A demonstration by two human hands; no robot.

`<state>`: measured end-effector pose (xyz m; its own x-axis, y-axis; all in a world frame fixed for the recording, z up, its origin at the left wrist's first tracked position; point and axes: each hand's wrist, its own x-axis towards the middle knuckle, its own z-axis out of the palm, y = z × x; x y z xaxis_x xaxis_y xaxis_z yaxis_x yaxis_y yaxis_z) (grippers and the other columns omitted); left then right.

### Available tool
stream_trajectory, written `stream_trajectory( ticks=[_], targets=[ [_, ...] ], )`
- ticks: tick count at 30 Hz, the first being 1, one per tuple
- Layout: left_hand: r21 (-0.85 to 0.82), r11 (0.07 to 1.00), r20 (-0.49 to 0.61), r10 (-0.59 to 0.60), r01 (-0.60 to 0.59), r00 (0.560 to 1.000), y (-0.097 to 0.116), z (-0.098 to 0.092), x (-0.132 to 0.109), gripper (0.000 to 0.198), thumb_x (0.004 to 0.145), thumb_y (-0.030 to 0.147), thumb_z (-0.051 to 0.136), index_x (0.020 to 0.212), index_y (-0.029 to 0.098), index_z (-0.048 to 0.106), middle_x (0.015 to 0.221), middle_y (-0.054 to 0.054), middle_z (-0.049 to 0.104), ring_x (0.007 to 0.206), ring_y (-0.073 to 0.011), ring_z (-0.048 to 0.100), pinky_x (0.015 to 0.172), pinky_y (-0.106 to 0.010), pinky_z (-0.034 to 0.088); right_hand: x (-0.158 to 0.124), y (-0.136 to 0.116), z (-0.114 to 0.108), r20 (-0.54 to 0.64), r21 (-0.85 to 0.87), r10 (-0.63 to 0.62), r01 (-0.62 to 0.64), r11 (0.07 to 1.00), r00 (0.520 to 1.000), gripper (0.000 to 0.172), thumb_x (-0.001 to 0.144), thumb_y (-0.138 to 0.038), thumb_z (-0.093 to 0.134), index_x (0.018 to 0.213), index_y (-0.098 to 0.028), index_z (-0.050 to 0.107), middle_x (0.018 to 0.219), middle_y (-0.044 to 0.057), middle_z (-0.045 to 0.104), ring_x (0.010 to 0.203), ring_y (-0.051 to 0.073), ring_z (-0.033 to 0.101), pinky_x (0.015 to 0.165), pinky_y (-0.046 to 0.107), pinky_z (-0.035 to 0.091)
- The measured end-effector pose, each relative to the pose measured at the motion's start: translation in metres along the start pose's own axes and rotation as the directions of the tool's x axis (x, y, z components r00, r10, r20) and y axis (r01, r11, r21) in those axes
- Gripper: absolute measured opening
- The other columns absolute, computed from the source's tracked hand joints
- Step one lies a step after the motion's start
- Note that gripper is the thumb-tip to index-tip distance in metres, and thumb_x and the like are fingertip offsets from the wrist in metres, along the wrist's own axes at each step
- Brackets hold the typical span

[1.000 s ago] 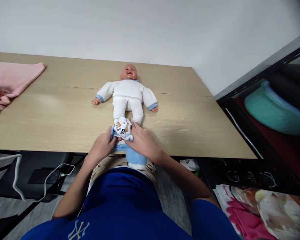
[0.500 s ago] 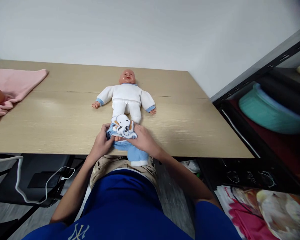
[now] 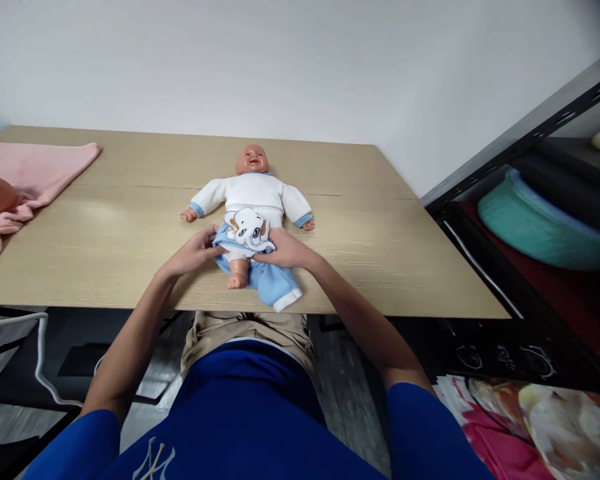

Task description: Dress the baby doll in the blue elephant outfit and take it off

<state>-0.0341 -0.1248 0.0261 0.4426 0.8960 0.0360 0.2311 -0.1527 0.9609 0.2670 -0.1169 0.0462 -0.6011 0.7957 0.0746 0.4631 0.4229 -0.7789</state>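
An interlocked "NY" monogram (image 3: 153,460), stitched in pale thread, stands on the person's blue shirt (image 3: 250,400), well nearer the camera than the doll (image 3: 253,193). White marks (image 3: 500,357) on the black shelf front, right of the doll and nearer, are too small to read.

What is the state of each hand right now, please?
Left hand: closed, gripping the blue trousers at the doll waist.
Right hand: closed, gripping the same trousers on the other side.
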Motion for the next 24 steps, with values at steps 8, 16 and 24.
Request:
stream_trajectory(
  ticks=[8,16,24],
  targets=[
    [0.081,0.996,0.207,-0.059,0.043,0.977,0.024,-0.04,0.018,0.047,0.082,0.054,0.099,0.108,0.021,0.079,0.106,-0.01,0.08,0.107,-0.0311,0.079,0.094,-0.045,0.07,-0.016,0.021,-0.025,0.067,0.192,0.02,-0.033,0.981,0.998,0.077,0.091,-0.059,0.096,0.155,-0.023,0.074,0.153,0.013,0.082,0.136,0.034,0.079,0.12,0.053,0.065],
    [0.109,0.991,0.236,-0.1,0.076,0.967,0.015,-0.052,0.033,0.055,0.088,0.069,0.09,0.114,0.022,0.08,0.113,-0.01,0.081,0.107,-0.0279,0.076,0.095,-0.04,0.066,-0.019,0.07,-0.023,0.075,0.535,-0.009,-0.032,0.844,0.997,0.083,0.084,-0.073,0.094,0.145,-0.022,0.071,0.144,0.013,0.08,0.134,0.03,0.076,0.119,0.045,0.061],
    [0.467,0.883,0.018,0.049,-0.051,0.999,0.069,-0.041,0.055,0.059,0.102,0.075,0.076,0.12,0.019,0.078,0.11,-0.009,0.076,0.097,-0.0245,0.066,0.09,-0.037,0.055,-0.018,0.071,-0.019,-0.086,0.581,0.117,-0.046,0.812,0.989,0.059,0.091,-0.08,0.085,0.107,-0.026,0.065,0.096,0.001,0.068,0.09,0.021,0.066,0.085,0.033,0.06]
  ],
)
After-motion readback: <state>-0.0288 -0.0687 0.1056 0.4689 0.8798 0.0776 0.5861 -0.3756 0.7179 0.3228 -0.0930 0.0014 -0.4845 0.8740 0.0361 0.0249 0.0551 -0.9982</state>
